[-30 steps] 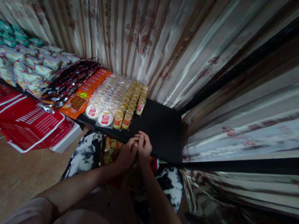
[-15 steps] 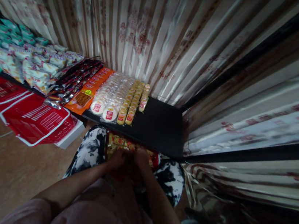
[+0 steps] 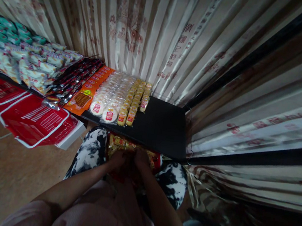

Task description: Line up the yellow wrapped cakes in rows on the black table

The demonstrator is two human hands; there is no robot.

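Observation:
Both hands are close together over my lap, above a red and yellow bag (image 3: 157,162) of small yellow-wrapped snack packs (image 3: 118,141). My left hand (image 3: 118,158) is on the bag's left half with its fingers curled inward. Beside it, my right hand (image 3: 142,158) is curled too, nearly touching the left. Shadow hides the fingertips, so whatever they pinch is too dark to name. Ahead on the black shelf (image 3: 163,125) stand rows of yellow-wrapped snack packs (image 3: 128,108), with a shorter row at their right. Round white crackers in clear wrappers (image 3: 110,114) line up to their left.
Further left on the shelf are an orange snack packet (image 3: 81,100), dark red packets (image 3: 75,77), white packets (image 3: 34,71) and green packets (image 3: 11,33). Red baskets (image 3: 35,120) with white handles stand on the tiled floor. A pleated curtain (image 3: 150,35) hangs behind the shelf.
The view has shifted slightly. My hands stay together over the bag, with only small movement of the fingers. The rows on the shelf look the same.

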